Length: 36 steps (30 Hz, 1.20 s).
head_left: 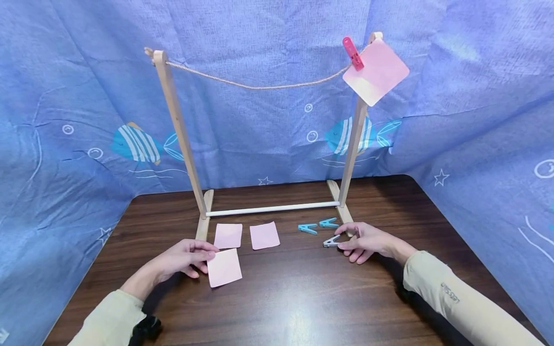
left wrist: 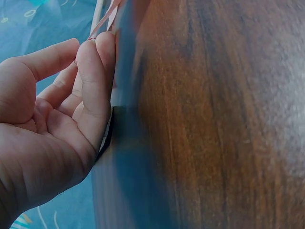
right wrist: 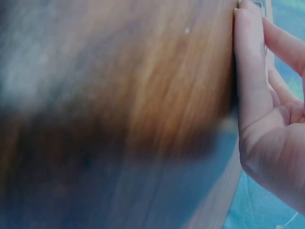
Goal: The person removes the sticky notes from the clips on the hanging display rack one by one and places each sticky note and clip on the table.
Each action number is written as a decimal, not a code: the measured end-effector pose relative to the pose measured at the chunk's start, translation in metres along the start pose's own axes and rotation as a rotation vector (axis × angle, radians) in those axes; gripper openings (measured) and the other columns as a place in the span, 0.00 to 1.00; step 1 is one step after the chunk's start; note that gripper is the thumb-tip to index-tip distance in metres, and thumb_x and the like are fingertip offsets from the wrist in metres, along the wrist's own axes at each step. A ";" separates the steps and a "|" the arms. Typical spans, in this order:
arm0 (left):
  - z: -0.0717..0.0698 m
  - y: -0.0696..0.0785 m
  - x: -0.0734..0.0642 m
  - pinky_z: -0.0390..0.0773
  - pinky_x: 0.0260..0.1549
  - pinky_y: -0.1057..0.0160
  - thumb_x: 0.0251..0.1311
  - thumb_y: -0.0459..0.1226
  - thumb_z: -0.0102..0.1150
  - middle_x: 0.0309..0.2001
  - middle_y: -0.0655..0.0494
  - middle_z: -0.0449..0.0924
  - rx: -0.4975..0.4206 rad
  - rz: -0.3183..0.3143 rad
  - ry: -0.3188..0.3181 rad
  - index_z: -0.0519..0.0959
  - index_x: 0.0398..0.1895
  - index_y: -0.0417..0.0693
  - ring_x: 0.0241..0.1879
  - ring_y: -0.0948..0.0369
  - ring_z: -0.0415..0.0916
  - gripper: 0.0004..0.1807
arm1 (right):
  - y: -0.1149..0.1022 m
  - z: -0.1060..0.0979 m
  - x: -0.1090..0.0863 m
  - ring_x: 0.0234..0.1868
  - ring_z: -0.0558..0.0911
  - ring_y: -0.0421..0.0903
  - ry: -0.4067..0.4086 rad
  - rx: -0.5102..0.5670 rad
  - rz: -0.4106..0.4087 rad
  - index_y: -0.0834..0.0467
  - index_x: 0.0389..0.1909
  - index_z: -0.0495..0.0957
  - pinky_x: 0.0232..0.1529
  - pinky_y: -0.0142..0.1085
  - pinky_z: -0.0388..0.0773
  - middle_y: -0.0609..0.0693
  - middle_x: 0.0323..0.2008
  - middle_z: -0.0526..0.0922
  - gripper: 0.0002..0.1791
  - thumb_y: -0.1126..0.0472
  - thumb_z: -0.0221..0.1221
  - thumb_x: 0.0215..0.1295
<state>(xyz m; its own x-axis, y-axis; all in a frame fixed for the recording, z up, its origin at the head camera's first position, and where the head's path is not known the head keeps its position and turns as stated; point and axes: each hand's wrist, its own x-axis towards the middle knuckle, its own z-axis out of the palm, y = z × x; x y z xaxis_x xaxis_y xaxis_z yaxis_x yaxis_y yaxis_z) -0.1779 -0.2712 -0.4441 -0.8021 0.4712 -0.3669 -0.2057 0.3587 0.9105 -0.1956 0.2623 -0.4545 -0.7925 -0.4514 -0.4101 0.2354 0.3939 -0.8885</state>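
My left hand (head_left: 188, 258) pinches the left edge of a pale pink paper square (head_left: 225, 269) between thumb and fingers, low over the table. In the left wrist view, pink paper (left wrist: 106, 20) shows beyond the fingertips. Two more pink squares lie behind it, a left one (head_left: 228, 235) and a right one (head_left: 265, 235). My right hand (head_left: 368, 242) has its thumb and index finger at the handle end of a grey clothespin (head_left: 331, 241). Only a sliver of that clothespin shows in the right wrist view. Two blue clothespins (head_left: 307, 228) lie just behind it.
A wooden frame (head_left: 179, 120) stands at the table's back, with a sagging rope (head_left: 255, 88) between its posts. At the rope's right end, a red clothespin (head_left: 353, 54) holds a pink square (head_left: 378, 74). A white rod (head_left: 272, 209) joins the feet. Blue cloth hangs around the dark table (head_left: 277, 307).
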 end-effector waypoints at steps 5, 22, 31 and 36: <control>-0.002 0.004 0.000 0.83 0.25 0.62 0.70 0.41 0.62 0.35 0.50 0.84 0.011 0.008 0.007 0.78 0.60 0.36 0.33 0.57 0.82 0.22 | -0.002 0.000 0.000 0.21 0.84 0.43 0.005 -0.001 -0.004 0.61 0.63 0.68 0.22 0.40 0.85 0.56 0.28 0.85 0.28 0.59 0.67 0.67; -0.003 0.009 -0.003 0.81 0.24 0.64 0.68 0.40 0.64 0.39 0.50 0.82 0.017 0.011 0.036 0.73 0.62 0.33 0.34 0.56 0.80 0.26 | -0.005 -0.007 -0.005 0.24 0.86 0.48 -0.085 0.025 -0.026 0.57 0.77 0.55 0.25 0.43 0.86 0.62 0.38 0.84 0.38 0.58 0.62 0.73; -0.005 0.011 -0.006 0.82 0.25 0.64 0.71 0.43 0.61 0.45 0.42 0.80 0.024 0.009 0.038 0.74 0.62 0.34 0.34 0.56 0.80 0.25 | -0.015 -0.013 -0.010 0.23 0.84 0.47 -0.148 0.010 -0.006 0.59 0.73 0.61 0.27 0.47 0.86 0.59 0.35 0.82 0.31 0.55 0.59 0.76; -0.005 0.014 -0.005 0.83 0.26 0.62 0.72 0.41 0.60 0.47 0.40 0.80 0.025 0.023 -0.003 0.73 0.63 0.33 0.35 0.56 0.81 0.25 | -0.024 -0.018 -0.013 0.29 0.85 0.50 -0.166 -0.002 -0.011 0.63 0.71 0.65 0.32 0.50 0.87 0.62 0.40 0.82 0.27 0.56 0.56 0.77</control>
<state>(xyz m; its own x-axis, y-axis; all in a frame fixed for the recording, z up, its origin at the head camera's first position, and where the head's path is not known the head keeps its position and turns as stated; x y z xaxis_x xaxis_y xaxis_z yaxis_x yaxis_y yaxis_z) -0.1797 -0.2727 -0.4290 -0.8048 0.4819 -0.3465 -0.1734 0.3674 0.9138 -0.2008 0.2726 -0.4238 -0.6912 -0.5814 -0.4291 0.2263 0.3899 -0.8926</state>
